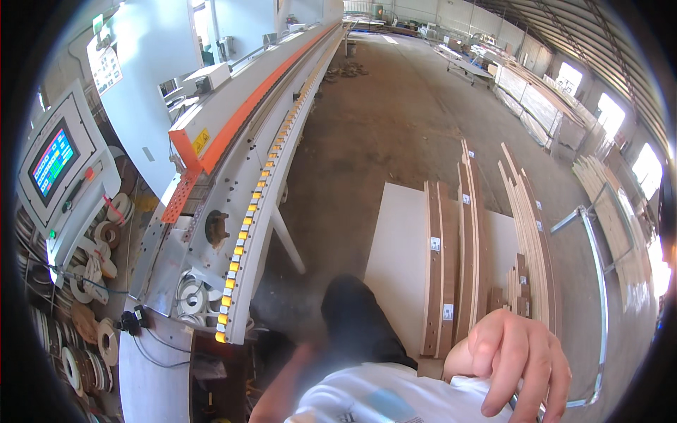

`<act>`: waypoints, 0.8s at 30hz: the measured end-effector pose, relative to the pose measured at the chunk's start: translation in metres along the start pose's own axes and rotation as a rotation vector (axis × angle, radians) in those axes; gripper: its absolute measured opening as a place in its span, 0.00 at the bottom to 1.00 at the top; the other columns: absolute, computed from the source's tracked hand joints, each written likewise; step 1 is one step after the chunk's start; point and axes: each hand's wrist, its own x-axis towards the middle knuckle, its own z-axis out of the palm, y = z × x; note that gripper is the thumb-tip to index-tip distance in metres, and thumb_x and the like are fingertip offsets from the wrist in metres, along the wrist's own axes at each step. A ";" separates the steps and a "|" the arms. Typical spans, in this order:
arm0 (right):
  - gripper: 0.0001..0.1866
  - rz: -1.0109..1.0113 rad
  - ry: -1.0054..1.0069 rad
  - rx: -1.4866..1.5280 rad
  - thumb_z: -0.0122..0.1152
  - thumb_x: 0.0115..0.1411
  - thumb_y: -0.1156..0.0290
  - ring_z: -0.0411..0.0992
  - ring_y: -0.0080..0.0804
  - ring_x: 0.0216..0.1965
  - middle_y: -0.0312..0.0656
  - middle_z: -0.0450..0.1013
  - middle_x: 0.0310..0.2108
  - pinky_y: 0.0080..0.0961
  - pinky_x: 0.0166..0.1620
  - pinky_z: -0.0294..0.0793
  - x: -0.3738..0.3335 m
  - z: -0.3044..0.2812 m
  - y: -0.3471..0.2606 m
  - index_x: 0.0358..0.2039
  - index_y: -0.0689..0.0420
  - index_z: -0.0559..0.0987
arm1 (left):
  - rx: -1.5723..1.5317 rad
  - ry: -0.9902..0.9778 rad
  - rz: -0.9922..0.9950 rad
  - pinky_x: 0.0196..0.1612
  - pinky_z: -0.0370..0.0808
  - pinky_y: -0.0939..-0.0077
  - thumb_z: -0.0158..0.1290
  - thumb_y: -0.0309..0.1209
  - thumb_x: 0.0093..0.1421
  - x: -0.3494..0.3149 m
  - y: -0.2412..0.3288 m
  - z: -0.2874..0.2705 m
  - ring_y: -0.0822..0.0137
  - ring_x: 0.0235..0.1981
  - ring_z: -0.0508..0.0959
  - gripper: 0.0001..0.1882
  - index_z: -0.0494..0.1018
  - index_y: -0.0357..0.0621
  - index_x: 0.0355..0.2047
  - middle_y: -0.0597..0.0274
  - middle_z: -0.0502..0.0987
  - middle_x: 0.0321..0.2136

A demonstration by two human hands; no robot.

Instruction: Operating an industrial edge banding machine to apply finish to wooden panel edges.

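My right hand [525, 359] is raised close in at the lower right, in front of the stacked boards. Its fingers bend loosely downward with gaps between them, and I see nothing held; the fingertips overlap part of my white shirt [374, 395]. My left forearm [285, 384] hangs low beside my body, blurred, and its fingers cannot be made out in the dark area near the machine's end. Just past my right hand lie several stacks of narrow wood-coloured strips [469, 247] with small white labels, resting on a pale board [397, 233].
Along the left runs a long machine with an orange-edged beam [243, 127] and a rail of yellow rollers [247, 221]. A control panel [56, 158] and many edging rolls [84, 366] stand at far left. A metal tube frame [598, 282] is at the right, with leaning boards [620, 233] beyond.
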 end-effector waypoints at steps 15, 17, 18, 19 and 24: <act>0.10 0.087 -0.317 0.015 0.63 0.70 0.60 0.78 0.23 0.39 0.27 0.84 0.47 0.24 0.41 0.71 0.015 -0.023 -0.006 0.49 0.34 0.86 | 0.008 -0.003 0.061 0.47 0.79 0.59 0.62 0.38 0.60 0.010 -0.013 0.005 0.49 0.40 0.85 0.15 0.83 0.42 0.42 0.46 0.85 0.38; 0.10 0.116 -0.320 -0.001 0.62 0.71 0.59 0.78 0.23 0.39 0.28 0.84 0.47 0.24 0.42 0.71 0.015 -0.024 -0.010 0.49 0.34 0.86 | 0.009 -0.024 0.033 0.48 0.79 0.59 0.61 0.39 0.61 0.011 0.005 0.001 0.48 0.41 0.84 0.15 0.83 0.42 0.43 0.46 0.84 0.39; 0.10 0.142 -0.319 0.001 0.61 0.71 0.58 0.78 0.24 0.39 0.28 0.84 0.47 0.24 0.43 0.71 0.015 -0.024 -0.012 0.49 0.34 0.86 | 0.002 -0.021 0.048 0.47 0.79 0.58 0.61 0.39 0.61 0.010 0.009 -0.001 0.47 0.40 0.84 0.15 0.83 0.42 0.41 0.45 0.84 0.38; 0.10 0.144 -0.316 -0.005 0.61 0.71 0.58 0.78 0.24 0.39 0.28 0.84 0.47 0.24 0.43 0.71 0.014 -0.024 -0.012 0.49 0.34 0.86 | -0.005 -0.020 0.062 0.46 0.79 0.58 0.61 0.40 0.61 0.009 0.013 -0.002 0.47 0.39 0.84 0.14 0.83 0.42 0.40 0.44 0.84 0.36; 0.10 0.097 -0.295 0.009 0.64 0.70 0.59 0.78 0.23 0.39 0.27 0.84 0.47 0.24 0.42 0.69 0.006 -0.024 -0.005 0.50 0.34 0.86 | 0.012 0.017 0.041 0.41 0.78 0.56 0.62 0.40 0.61 0.007 0.004 0.002 0.45 0.35 0.84 0.14 0.83 0.40 0.35 0.43 0.83 0.33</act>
